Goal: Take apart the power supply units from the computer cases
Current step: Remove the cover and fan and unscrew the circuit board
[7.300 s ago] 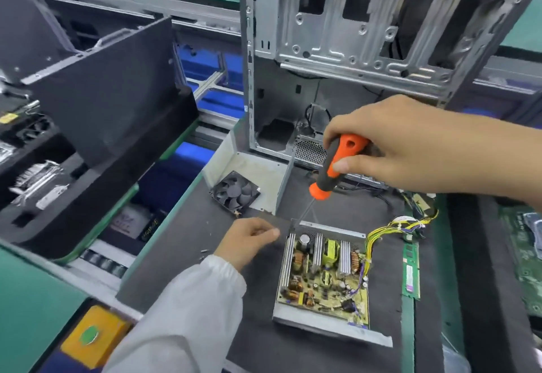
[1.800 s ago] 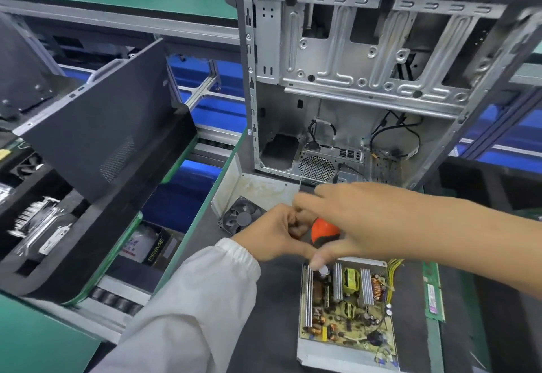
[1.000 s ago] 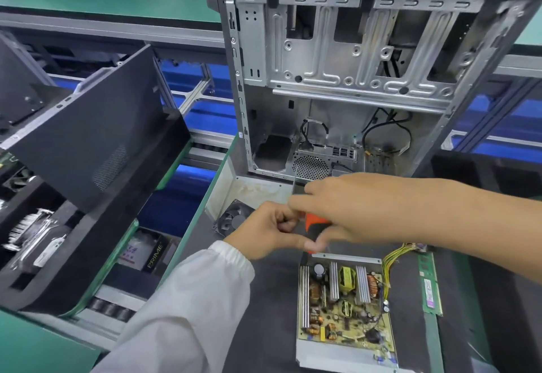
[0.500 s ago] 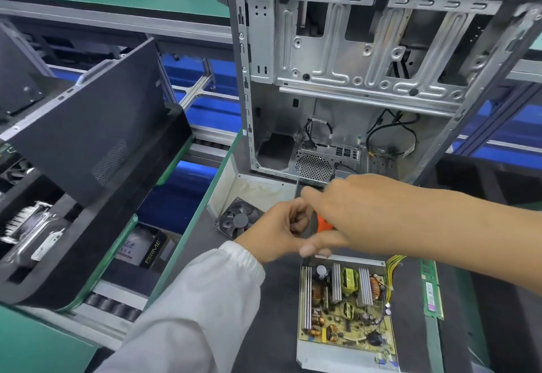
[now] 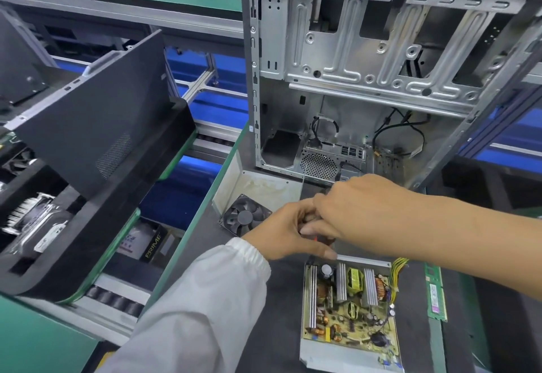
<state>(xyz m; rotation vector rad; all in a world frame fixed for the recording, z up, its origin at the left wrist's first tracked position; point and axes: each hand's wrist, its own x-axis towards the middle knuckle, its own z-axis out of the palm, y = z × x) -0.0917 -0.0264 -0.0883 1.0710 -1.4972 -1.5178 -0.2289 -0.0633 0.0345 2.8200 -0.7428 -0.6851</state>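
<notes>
Whatever is gripped between the left hand (image 5: 289, 233) and right hand (image 5: 356, 207) is almost wholly hidden; only a red sliver is seen. The computer case (image 5: 366, 58) is cut off at the top edge.

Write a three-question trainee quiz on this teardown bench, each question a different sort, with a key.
1. True or false: the power supply board lies bare in its metal tray, cover off.
2. Multiple choice: where does the loose cooling fan sit? A) inside the computer case; B) on the dark mat, beside the left hand; C) on top of the board.
3. Fill in: the green memory stick lies on the board's ____ side as the wearer sees it.

Key: 1 true; 2 B; 3 right.

Note: the right hand meets the left just above the board; what they hold is mostly hidden.
</notes>
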